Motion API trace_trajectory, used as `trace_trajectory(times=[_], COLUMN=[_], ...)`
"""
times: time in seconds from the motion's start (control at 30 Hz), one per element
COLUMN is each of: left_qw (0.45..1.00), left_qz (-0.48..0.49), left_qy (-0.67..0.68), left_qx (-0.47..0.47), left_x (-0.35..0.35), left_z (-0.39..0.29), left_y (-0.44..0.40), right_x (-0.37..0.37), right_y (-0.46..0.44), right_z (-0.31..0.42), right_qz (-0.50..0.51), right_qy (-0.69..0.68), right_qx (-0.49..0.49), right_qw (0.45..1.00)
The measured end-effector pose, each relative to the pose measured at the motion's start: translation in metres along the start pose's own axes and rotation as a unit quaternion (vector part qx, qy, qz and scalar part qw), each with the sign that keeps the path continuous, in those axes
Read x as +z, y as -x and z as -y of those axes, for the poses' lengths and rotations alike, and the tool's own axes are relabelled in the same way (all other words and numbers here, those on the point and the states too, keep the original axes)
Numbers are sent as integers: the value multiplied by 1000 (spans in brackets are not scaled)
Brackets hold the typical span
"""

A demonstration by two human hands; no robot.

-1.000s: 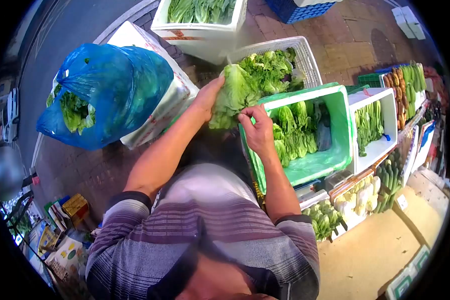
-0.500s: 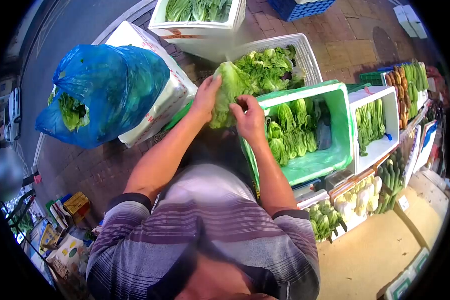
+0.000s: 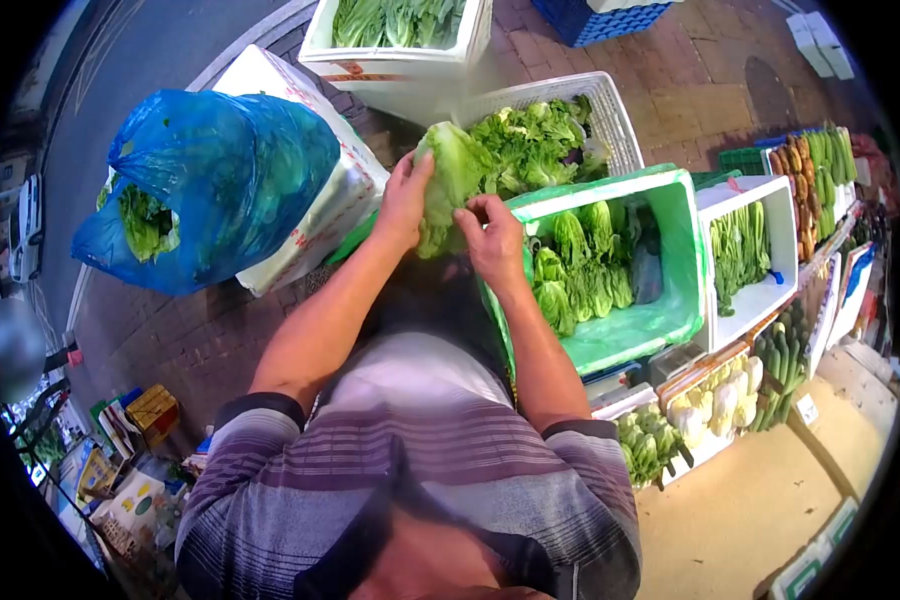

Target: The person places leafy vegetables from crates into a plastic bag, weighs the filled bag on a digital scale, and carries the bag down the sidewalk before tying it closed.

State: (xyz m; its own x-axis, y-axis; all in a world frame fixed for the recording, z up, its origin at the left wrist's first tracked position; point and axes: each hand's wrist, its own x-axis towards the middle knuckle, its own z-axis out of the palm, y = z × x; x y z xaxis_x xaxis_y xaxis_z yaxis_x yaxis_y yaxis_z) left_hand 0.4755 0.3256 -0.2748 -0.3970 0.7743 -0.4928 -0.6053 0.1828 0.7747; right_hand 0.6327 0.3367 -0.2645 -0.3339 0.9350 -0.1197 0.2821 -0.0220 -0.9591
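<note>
A light green head of lettuce (image 3: 452,168) is upright in my left hand (image 3: 404,202), whose fingers wrap round its left side. My right hand (image 3: 492,236) pinches the lower right edge of the same lettuce between thumb and fingers. Just behind the lettuce is a white mesh basket (image 3: 622,115) with loose leafy greens (image 3: 532,145). To the right of my right hand stands a foam box lined with green plastic (image 3: 682,275), with several lettuce heads (image 3: 582,262) lying in rows inside.
A blue plastic bag of greens (image 3: 240,180) rests on a white box (image 3: 315,235) at the left. Behind stands a foam box of greens (image 3: 395,75). At the right are a white box of long greens (image 3: 780,260), cucumbers (image 3: 782,355) and pale cabbages (image 3: 715,400).
Both hands and the lettuce have shifted slightly left. The lettuce has turned and looks narrower. My right hand has moved from the green-lined box's edge closer to my left hand.
</note>
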Motion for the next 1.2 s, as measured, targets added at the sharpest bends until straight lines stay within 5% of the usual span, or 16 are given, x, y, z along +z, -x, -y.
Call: trace_trajectory(times=[0.17,0.27,0.37,0.57,0.63,0.73,0.8,0.87,1.1,1.2], left_qw=[999,996,995,993,993,992,992,992,990,990], left_qz=[-27,-75,-78,-24,-3,22,36,48,42,49], left_qy=[-37,-40,28,100,106,111,110,108,129,123], left_qx=[-3,-17,-46,-58,-56,-47,-46,-46,-47,-50], left_x=[-7,-12,-25,-32,-31,-28,-25,-22,-19,-32], left_z=[2,6,4,-18,-22,-26,-27,-28,-33,-31], left_y=[1,-5,-14,-8,-5,-1,2,2,5,2], right_x=[-8,-14,-13,-64,-89,-93,-76,-44,-11,-24], right_y=[0,2,13,-31,-56,-66,-56,-43,-37,-40], right_z=[7,15,17,-25,-27,-37,-14,-2,-25,-19], right_qz=[21,51,91,-89,-176,-155,-40,-3,-70,-36], right_qy=[12,50,-16,-109,10,29,52,32,-85,-111], right_qx=[19,-62,-9,69,38,-14,74,31,-12,49], right_qw=[1000,995,996,988,984,987,995,999,994,992])
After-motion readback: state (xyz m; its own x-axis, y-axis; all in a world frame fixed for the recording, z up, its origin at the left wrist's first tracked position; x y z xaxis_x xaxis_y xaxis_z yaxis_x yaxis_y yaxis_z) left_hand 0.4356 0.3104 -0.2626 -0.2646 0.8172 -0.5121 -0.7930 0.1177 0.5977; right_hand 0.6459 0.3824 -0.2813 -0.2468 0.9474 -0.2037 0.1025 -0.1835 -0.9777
